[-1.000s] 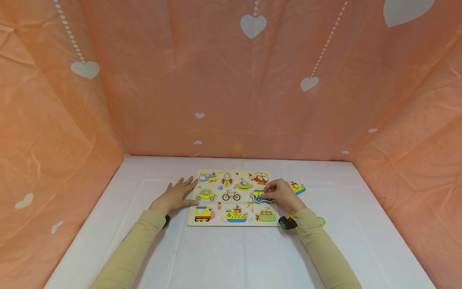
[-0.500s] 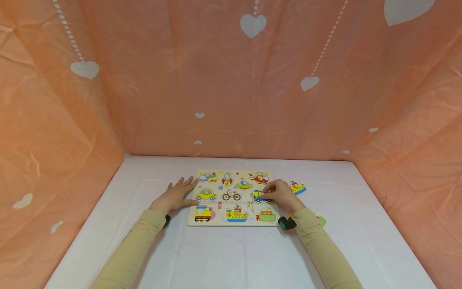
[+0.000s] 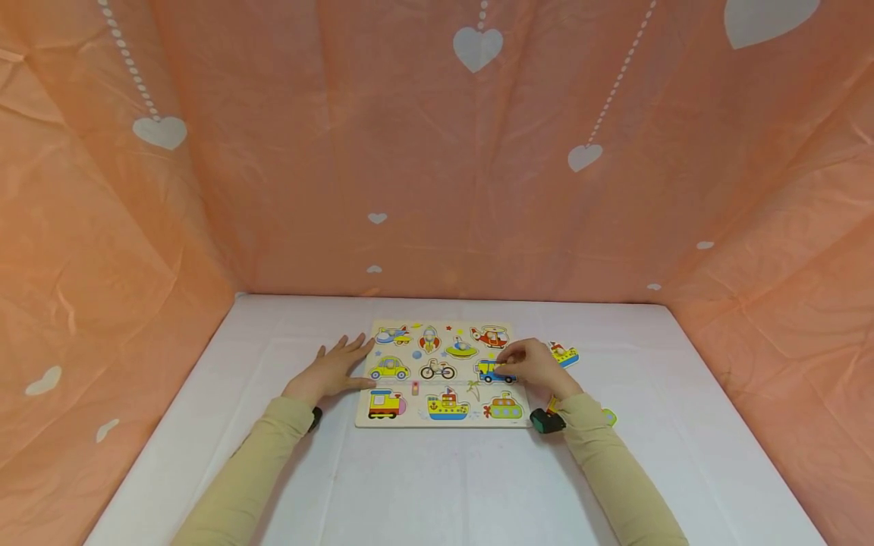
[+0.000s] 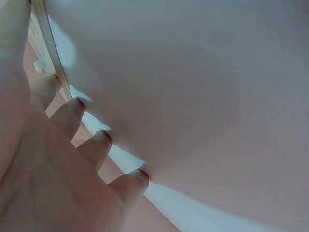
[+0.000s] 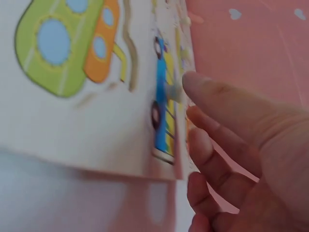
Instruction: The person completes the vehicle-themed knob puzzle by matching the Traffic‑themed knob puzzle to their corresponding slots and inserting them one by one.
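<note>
A wooden peg puzzle board [image 3: 418, 415] with vehicle pictures lies on the table. My right hand [image 3: 536, 368] is at the blue and yellow bus piece [image 3: 486, 369] on the board's right side, thumb and forefinger at its small knob [image 5: 173, 92]. In the right wrist view, the piece's pale edge shows close over the board. My left hand [image 3: 329, 373] rests at the board's left edge with its fingers spread, thumb and fingertips touching the rim. Car [image 3: 389, 369], bicycle [image 3: 437, 370] and helicopter [image 3: 492, 337] pieces sit in the upper two rows.
Right of the board lies a ship piece [image 3: 564, 355], partly behind my right hand. A green piece [image 3: 609, 417] peeks out from behind the right sleeve. Orange cloth walls [image 3: 437, 189] with white hearts enclose the white table [image 3: 410, 493] at the back and sides.
The bus piece has shifted slightly and looks flatter against the board, with the right hand staying at it. My left hand and the board have kept their places.
</note>
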### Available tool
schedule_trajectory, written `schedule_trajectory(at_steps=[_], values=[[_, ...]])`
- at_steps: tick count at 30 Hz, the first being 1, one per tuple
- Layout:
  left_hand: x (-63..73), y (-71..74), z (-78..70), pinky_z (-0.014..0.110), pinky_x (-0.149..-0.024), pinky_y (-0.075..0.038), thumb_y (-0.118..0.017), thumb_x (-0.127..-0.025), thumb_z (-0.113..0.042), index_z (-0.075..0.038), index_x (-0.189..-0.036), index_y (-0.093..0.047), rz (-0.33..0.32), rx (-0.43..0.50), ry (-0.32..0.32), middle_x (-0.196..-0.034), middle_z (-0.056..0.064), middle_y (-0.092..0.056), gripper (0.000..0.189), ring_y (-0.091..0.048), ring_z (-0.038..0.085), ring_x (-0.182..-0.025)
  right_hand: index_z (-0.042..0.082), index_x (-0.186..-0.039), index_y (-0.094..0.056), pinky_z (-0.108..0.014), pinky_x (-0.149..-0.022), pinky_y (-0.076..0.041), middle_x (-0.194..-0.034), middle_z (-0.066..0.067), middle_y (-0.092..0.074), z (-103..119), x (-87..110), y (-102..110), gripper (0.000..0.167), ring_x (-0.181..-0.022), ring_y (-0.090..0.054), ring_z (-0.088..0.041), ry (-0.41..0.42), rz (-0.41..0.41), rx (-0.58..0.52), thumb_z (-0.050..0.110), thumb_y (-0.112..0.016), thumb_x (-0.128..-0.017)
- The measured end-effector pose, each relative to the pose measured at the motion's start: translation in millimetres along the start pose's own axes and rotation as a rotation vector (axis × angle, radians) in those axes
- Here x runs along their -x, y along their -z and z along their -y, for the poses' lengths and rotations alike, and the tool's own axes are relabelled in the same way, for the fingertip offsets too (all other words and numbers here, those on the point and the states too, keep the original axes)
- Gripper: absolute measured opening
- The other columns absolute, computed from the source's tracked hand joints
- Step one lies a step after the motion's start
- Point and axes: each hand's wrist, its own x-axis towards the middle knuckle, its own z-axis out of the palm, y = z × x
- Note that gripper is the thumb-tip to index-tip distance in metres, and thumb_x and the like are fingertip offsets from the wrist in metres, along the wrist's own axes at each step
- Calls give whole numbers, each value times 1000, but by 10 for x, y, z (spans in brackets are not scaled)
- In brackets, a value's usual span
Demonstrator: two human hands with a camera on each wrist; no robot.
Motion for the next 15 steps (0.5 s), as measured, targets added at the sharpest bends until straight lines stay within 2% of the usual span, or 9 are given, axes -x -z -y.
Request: schedule_trajectory(at_steps=[5,15], values=[[0,-8,5,67,-107,-3,-69,-81,-53,-11,-152,-27,-4,8,-6,-156,16,-19,92,-8,44,-141,6,-98,-72,-30,-76,-47,-88,-1,-66,11,73,112,22,-82,-57,-17,-7,34,-8,17,-79,-79],[-2,-13,-5,67,-107,-4,-69,-80,-53,-11,-151,-28,-6,3,-2,-156,15,-20,93,-9,44,-141,2,-105,-71,-34,-74,-49,-86,-1,-64,-34,282,382,29,-83,-57,-20,56,33,28,17,-78,-81]])
